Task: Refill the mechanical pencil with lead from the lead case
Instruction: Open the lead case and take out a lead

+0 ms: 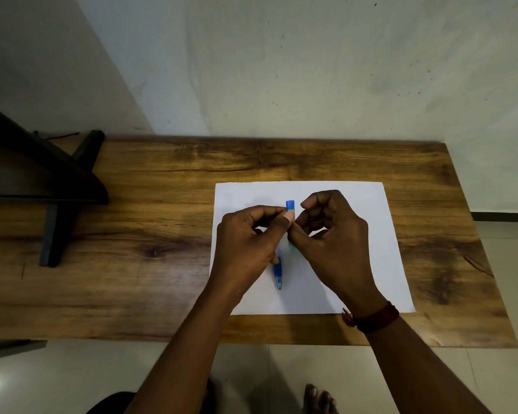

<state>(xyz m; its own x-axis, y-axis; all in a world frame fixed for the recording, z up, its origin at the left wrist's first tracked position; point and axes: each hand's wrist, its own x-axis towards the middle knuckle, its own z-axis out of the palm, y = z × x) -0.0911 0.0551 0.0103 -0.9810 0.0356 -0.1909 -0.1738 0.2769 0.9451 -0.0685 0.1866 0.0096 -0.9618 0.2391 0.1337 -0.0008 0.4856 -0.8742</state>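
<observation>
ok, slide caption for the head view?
Both hands pinch a blue mechanical pencil above white paper on wood table.

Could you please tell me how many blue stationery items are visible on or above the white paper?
2: a blue lead case pinched between both hands, and a blue pencil below the left hand. Fingers may hide others.

Blue pencil [277, 273] with translucent tip; white paper [356, 204]; brown wood-grain desk [162, 204] (dark knots throughout); dark red wristband [377, 318]; grey-white wall [311, 70].
</observation>
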